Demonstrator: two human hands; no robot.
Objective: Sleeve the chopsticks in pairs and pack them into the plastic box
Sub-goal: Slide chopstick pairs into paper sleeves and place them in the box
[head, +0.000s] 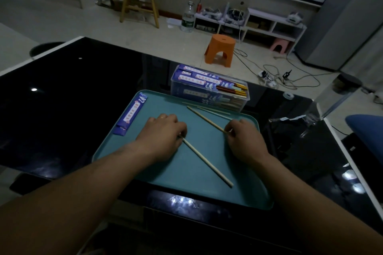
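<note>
On the teal tray (pixel 186 190), my left hand (pixel 163 136) pinches the upper end of a pale chopstick (pixel 207 162) that runs down and right across the tray. My right hand (pixel 242 141) pinches the near end of a second chopstick (pixel 205 119), which points up and left. Two more loose chopsticks (pixel 215 112) lie by the tray's far edge. Purple paper sleeves (pixel 132 115) lie at the tray's left edge. Behind the tray stands the clear plastic box (pixel 209 91), holding several sleeved pairs.
The tray sits on a glossy black table (pixel 62 99) with a white rim. A clear plastic wrapper (pixel 290 119) and a roll of tape (pixel 288 95) lie to the right. An orange stool (pixel 220 49), cables and a low shelf are on the floor beyond.
</note>
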